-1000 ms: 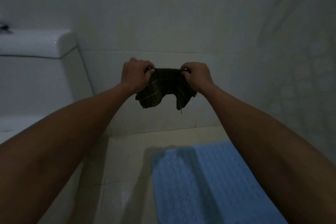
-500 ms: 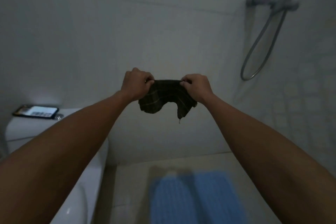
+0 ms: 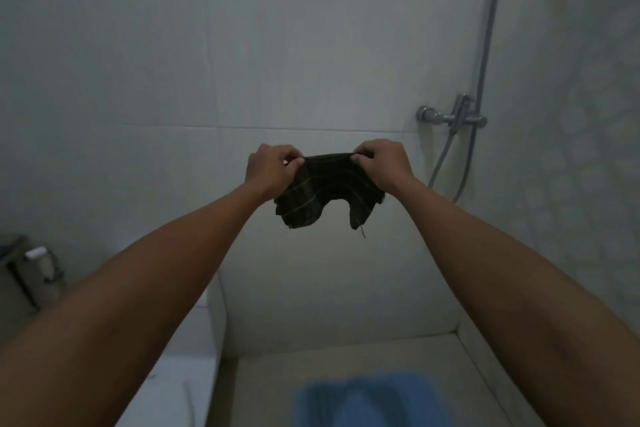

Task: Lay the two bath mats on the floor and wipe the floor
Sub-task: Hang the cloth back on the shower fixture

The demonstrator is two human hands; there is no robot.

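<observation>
Both arms reached forward at mid-frame, wrists level. The left hand (image 3: 272, 168) and the right hand (image 3: 381, 163) each pinched a top corner of a small dark cloth (image 3: 325, 194), fingers curled over its stretched upper edge. The cloth was soft woven fabric with thin pale stripes; its lower edge sagged in an arch, a loose thread dangling at the right. Behind it rose a smooth pale tiled wall (image 3: 242, 45). A blue bath mat (image 3: 367, 399), blurred, lay on the floor (image 3: 346, 354) at the bottom centre, with bare floor around it. A metal shower mixer (image 3: 453, 116) and hose sat at the right.
</observation>
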